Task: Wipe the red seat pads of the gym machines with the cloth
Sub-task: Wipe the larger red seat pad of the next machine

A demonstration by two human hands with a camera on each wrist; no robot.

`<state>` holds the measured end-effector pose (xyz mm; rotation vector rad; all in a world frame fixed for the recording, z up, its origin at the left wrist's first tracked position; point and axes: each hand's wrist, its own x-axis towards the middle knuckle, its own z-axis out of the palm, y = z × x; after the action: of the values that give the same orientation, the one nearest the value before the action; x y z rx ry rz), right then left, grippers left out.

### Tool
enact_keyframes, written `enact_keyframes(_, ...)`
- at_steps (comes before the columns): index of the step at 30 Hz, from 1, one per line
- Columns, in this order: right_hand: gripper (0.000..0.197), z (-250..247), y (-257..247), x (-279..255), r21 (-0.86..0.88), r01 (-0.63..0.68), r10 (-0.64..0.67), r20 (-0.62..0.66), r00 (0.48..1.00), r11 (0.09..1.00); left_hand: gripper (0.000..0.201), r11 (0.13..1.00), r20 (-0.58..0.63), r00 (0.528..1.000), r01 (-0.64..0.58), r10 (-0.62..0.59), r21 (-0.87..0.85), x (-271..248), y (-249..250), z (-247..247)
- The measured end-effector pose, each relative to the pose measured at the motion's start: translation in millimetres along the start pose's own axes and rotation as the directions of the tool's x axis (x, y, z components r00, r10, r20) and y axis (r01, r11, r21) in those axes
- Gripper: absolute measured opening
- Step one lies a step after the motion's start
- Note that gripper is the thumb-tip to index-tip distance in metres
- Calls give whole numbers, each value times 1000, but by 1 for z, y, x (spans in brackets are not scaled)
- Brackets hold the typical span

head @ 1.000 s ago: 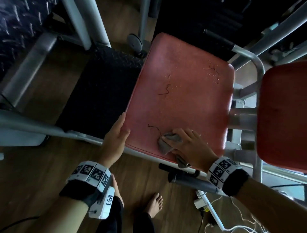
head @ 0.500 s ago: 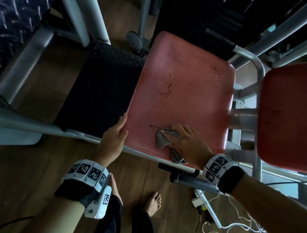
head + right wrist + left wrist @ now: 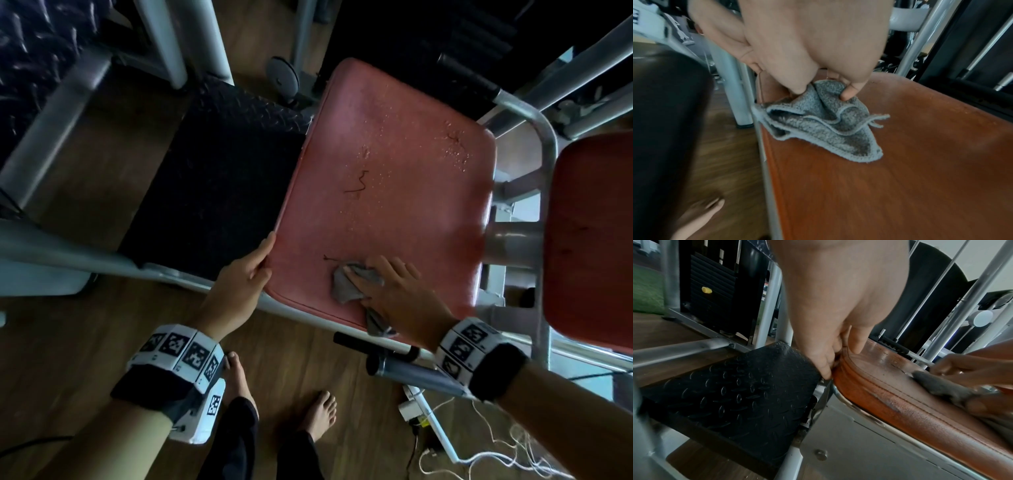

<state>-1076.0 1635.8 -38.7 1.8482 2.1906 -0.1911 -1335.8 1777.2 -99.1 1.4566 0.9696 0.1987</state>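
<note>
A worn red seat pad with cracks and droplets fills the middle of the head view. My right hand presses a crumpled grey cloth onto its near part, and one end of the cloth hangs over the front edge. In the right wrist view my right hand pinches a bunched fold of the cloth against the pad. My left hand grips the pad's left edge. The left wrist view shows that hand with thumb on top of the pad. A second red pad stands at the right.
A black diamond-plate footplate lies left of the pad, and a grey frame tube runs between the two pads. A black-gripped lever sticks out below the front edge. On the wooden floor are my bare feet, a power strip and white cables.
My right hand has slid the cloth a little way up the pad from its front edge. My left hand keeps the same grip on the left edge.
</note>
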Motion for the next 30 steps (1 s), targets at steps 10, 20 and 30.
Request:
enact_keyframes(10,55,-7,-10,26,70,-54,55,-8,998,996,55,999,55,998,4,-2,-36,6,-17,-7)
enact_keyframes(20,58,-14,-8,37,41,-21,20,30,999,999,55,999,70,997,34,-33,-16,3,-11,-12)
enact_keyframes(30,102,-6,19,6,26,135,-138,174,975,990,50,994,105,989,104,-100,-31,-8,5,-27)
